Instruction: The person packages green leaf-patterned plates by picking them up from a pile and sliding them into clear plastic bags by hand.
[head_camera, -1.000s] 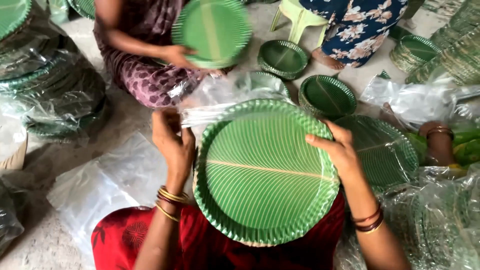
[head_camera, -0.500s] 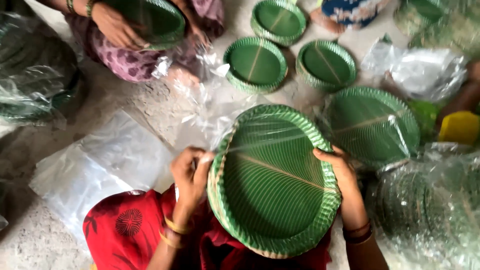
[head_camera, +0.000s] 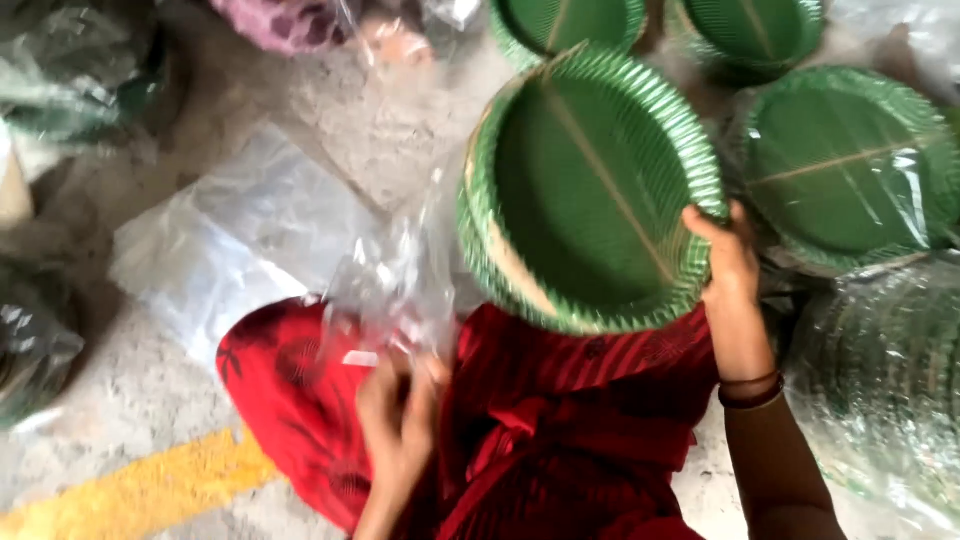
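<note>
Concrete floor (head_camera: 130, 400) with a yellow stripe lies at eight o'clock. Since a moment ago the left hand (head_camera: 395, 405) has dropped off the plates and now pinches the clear bag (head_camera: 395, 275) at six o'clock. Only the right hand (head_camera: 725, 255), fingers curled, grips the tilted green plate stack (head_camera: 590, 180) at one o'clock.
</note>
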